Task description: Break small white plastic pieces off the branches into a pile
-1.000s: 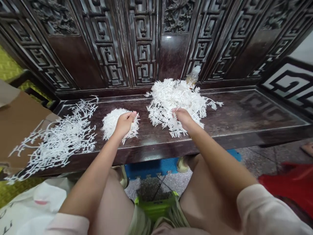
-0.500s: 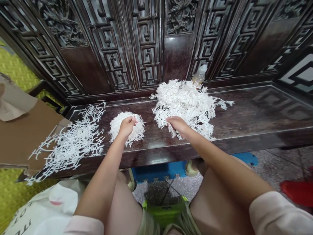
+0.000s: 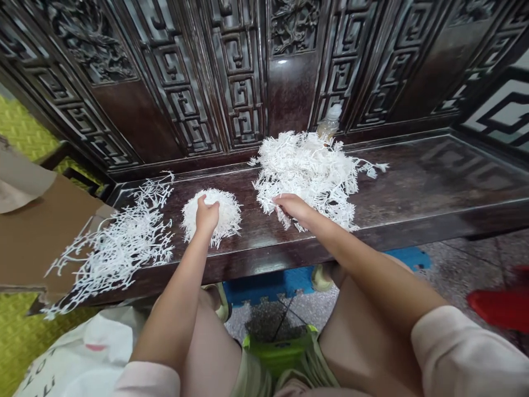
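Mound of white branching sprigs [image 3: 219, 218] sits on the dark wooden surface [image 3: 417, 187], near its front edge. The left hand [image 3: 206, 216] rests on top, fingers drawn together; whether it grips cannot be confirmed. The right hand [image 3: 292, 208] lies partly open at the near edge of a larger loose pile of sprigs [image 3: 308, 171]; its hold cannot be determined. A narrow gap separates mound and pile. A third spread of sprigs [image 3: 132, 237] lies to the left, running over the surface's edge onto brown cardboard [image 3: 41, 237]. Behind the pile, a plastic bottle [image 3: 330, 124] stands against the carved wooden panel [image 3: 235, 82]. The pile sits well apart from the surface's right end.
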A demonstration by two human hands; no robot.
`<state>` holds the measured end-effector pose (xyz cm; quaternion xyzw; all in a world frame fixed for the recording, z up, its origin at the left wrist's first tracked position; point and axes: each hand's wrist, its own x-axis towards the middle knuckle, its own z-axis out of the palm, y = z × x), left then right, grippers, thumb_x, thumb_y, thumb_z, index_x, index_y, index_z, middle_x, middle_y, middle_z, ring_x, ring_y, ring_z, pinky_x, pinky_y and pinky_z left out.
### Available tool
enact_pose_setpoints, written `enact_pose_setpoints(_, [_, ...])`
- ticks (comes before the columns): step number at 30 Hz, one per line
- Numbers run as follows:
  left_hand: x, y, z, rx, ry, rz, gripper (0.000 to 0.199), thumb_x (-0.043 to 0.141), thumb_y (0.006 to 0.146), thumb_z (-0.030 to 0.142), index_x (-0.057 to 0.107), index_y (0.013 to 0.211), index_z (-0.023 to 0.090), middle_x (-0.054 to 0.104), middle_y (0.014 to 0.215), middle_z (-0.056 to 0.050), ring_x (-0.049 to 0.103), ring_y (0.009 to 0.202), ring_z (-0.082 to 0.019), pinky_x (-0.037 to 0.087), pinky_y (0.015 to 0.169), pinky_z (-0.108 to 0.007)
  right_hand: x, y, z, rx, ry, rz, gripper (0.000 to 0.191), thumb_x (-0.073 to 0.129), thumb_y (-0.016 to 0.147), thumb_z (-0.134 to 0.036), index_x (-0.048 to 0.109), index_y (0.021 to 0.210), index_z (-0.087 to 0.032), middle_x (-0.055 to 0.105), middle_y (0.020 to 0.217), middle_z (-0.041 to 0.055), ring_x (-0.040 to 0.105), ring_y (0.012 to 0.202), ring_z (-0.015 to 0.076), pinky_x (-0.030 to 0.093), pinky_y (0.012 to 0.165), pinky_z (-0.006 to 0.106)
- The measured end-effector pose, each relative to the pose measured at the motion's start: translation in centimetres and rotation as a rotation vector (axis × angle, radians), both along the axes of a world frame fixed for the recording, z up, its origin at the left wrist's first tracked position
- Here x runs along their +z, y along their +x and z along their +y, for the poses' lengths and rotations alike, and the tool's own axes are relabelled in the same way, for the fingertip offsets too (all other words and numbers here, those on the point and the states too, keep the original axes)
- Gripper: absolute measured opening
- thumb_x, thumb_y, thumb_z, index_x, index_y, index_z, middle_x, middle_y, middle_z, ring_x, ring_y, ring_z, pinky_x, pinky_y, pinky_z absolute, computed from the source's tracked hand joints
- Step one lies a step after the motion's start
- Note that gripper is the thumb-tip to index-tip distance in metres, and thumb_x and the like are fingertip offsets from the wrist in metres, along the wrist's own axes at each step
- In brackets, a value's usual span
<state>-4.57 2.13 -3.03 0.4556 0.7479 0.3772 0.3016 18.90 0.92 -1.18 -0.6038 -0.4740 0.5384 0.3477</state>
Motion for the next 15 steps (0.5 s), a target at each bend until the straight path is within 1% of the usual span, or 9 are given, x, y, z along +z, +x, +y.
enact_pose_setpoints(1, [0.2,0.6,-0.3,-0.069,-0.007,-0.008,0.045,0.047,0.071,0.033,0.044,0.113,0.018,0.059,0.089,-0.007,0.055,0.071,-0.016,0.04,0.07,-0.03,0.0,0.0,0.0,0.025,-0.021,0.04,0.014,0.054,0.068,-0.029,0.056,0.064,-0.016,0.051,0.053,-0.0007,0.037,0.047,0.0084,0.029,0.052,0.023])
enact_pose_setpoints(2, [0.4,1.2,-0.6,-0.165,-0.015,-0.027,0.039,0.047,0.07,0.033,0.05,0.106,0.017,0.058,0.088,-0.006,0.055,0.071,-0.016,0.04,0.07,-0.03,0.0,-0.1,0.0,0.049,-0.042,0.081,0.014,0.054,0.068,-0.029,0.056,0.064,-0.016,0.051,0.053,-0.0007,0.037,0.046,0.0084,0.029,0.051,0.023])
enact_pose_setpoints(4, [1.0,2.8,-1.5,-0.4,-0.026,-0.11,0.032,0.05,0.069,0.033,0.055,0.096,0.017,0.058,0.085,-0.005,0.054,0.071,-0.015,0.04,0.069,-0.028,-0.1,-0.1,0.0,0.111,-0.057,0.152,0.015,0.053,0.069,-0.03,0.056,0.062,-0.016,0.051,0.052,-0.0008,0.038,0.047,0.0088,0.029,0.052,0.023])
enact_pose_setpoints(6, [1.6,4.4,-2.4,-0.589,-0.01,-0.201,0.036,0.054,0.067,0.033,0.054,0.1,0.018,0.057,0.082,-0.003,0.053,0.071,-0.013,0.04,0.068,-0.027,-0.4,-0.1,0.0,0.176,-0.03,0.197,0.018,0.053,0.069,-0.03,0.055,0.058,-0.015,0.049,0.051,-0.0012,0.04,0.05,0.0092,0.031,0.056,0.023])
enact_pose_setpoints(7, [1.8,5.1,-2.9,-0.649,0.012,-0.227,0.041,0.056,0.067,0.032,0.051,0.104,0.019,0.056,0.082,-0.002,0.052,0.07,-0.012,0.04,0.067,-0.026,-0.5,-0.2,0.1,0.195,-0.018,0.214,0.018,0.053,0.068,-0.029,0.054,0.056,-0.015,0.049,0.05,-0.0014,0.041,0.052,0.0095,0.031,0.059,0.023])
enact_pose_setpoints(9, [2.1,6.3,-3.7,-0.724,0.062,-0.231,0.044,0.058,0.065,0.031,0.049,0.107,0.019,0.055,0.081,-0.001,0.051,0.068,-0.011,0.04,0.066,-0.025,-0.8,-0.3,0.1,0.207,-0.016,0.241,0.017,0.053,0.068,-0.027,0.056,0.057,-0.014,0.05,0.052,-0.0014,0.044,0.056,0.01,0.032,0.065,0.024])
enact_pose_setpoints(11, [2.1,7.1,-4.3,-0.76,0.103,-0.204,0.04,0.059,0.066,0.031,0.051,0.103,0.018,0.054,0.079,-0.001,0.05,0.067,-0.01,0.04,0.065,-0.024,-0.9,-0.6,0.0,0.198,-0.039,0.257,0.018,0.051,0.07,-0.026,0.057,0.059,-0.014,0.051,0.053,-0.0014,0.044,0.058,0.0102,0.032,0.069,0.025])
enact_pose_setpoints(13, [1.9,7.4,-4.7,-0.752,0.124,-0.182,0.036,0.057,0.067,0.033,0.053,0.099,0.018,0.054,0.077,0.0,0.05,0.067,-0.011,0.039,0.064,-0.024,-0.8,-0.8,-0.2,0.226,-0.057,0.277,0.022,0.048,0.073,-0.027,0.057,0.058,-0.014,0.051,0.053,-0.0011,0.043,0.057,0.0102,0.032,0.07,0.026])
enact_pose_setpoints(15, [1.4,7.6,-4.7,-0.706,0.131,-0.187,0.034,0.057,0.068,0.035,0.054,0.097,0.017,0.056,0.076,-0.001,0.052,0.069,-0.011,0.04,0.066,-0.025,-0.4,-1.1,-0.5,0.268,-0.084,0.308,0.025,0.045,0.076,-0.026,0.057,0.057,-0.014,0.052,0.053,-0.0003,0.043,0.058,0.0105,0.032,0.07,0.026])
